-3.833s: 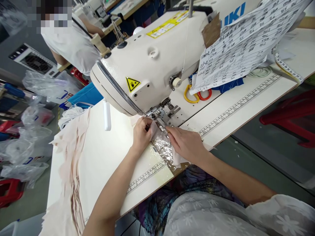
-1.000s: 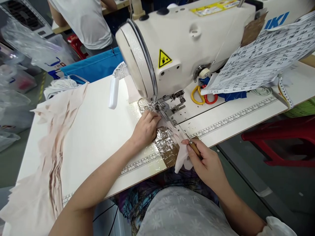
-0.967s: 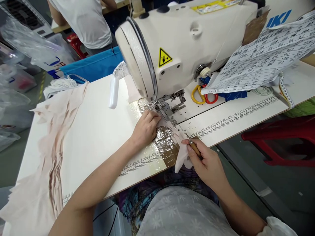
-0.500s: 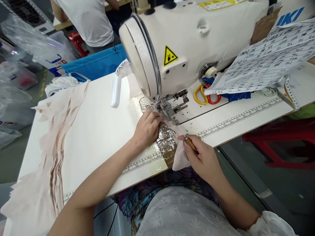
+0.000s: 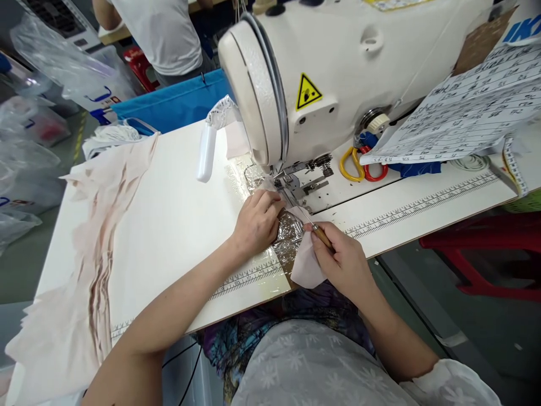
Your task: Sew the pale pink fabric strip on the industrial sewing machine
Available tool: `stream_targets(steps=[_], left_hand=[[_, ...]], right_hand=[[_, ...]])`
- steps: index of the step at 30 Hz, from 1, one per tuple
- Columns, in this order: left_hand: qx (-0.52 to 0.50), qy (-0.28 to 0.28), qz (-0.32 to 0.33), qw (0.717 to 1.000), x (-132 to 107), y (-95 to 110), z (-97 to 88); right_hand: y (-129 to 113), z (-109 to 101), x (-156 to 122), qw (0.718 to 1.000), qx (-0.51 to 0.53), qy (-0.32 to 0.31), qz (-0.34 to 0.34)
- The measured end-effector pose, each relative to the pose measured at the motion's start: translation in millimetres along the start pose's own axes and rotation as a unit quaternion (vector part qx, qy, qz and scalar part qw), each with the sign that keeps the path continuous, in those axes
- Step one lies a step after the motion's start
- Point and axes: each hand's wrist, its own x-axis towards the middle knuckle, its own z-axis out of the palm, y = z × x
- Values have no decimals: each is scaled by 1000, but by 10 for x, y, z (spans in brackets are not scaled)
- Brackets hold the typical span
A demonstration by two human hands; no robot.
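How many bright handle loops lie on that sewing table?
2: a yellow loop on the left and a red loop beside it, by the paper. More may be hidden underneath.

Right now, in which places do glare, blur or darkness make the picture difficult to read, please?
In the head view, bright glare breaks up the clear film between the left hand and the right hand; in the head view, the plastic bags at the left edge look soft; in the head view, the area below the red stool is dark.
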Motion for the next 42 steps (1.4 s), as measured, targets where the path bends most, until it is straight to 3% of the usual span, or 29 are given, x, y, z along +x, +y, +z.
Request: stream_targets(steps=[13, 22, 27, 33, 37, 42], left_hand=[[70, -78, -48, 993, 31, 40, -3], [74, -77, -61, 992, 55, 28, 31], [55, -72, -60, 994, 58, 38, 46], [86, -114, -84, 986, 260, 56, 42], [13, -63, -153, 986, 303, -52, 87], [-212, 44, -209, 954, 190, -239, 133]], right_hand=[[-17, 39, 56, 1000, -18, 5, -18], [-10, 130, 22, 992, -62, 42, -99], [-177, 80, -55, 983, -37, 53, -174], [-381, 139, -141, 970, 32, 43, -239], [-322, 133, -197, 981, 33, 59, -181], [-64, 18, -98, 993, -83, 43, -75]])
